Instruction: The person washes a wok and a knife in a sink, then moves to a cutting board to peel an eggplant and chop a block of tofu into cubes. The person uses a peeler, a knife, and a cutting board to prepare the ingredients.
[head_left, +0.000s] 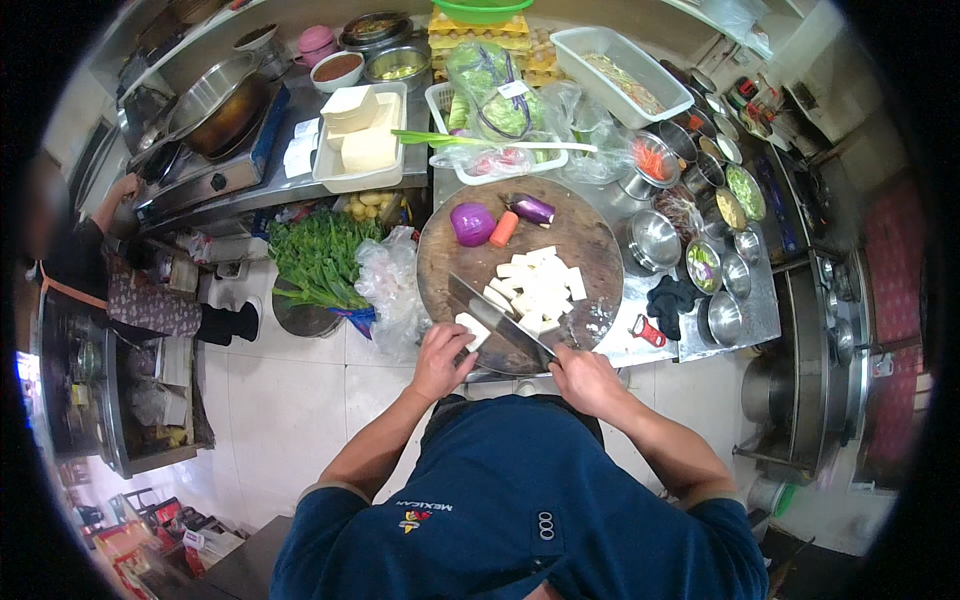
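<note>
On a round wooden chopping board (442, 277), my right hand (589, 379) grips the handle of a cleaver (502, 315), whose blade slants up to the left. My left hand (442, 360) holds a white block of what looks like tofu (472, 330) just left of the blade. A heap of cut white pieces (536, 289) lies right of the cleaver. Farther back on the board are a purple onion (472, 224), a carrot piece (504, 229) and a piece of eggplant (531, 208).
Behind the board stand a tub of large white blocks (325, 169) and a white basket (487, 178) with bagged vegetables and a long scallion. Metal bowls (655, 240) and a red peeler (648, 331) sit at the right. Leafy greens (322, 255) are at the left; another person (82, 277) stands beyond.
</note>
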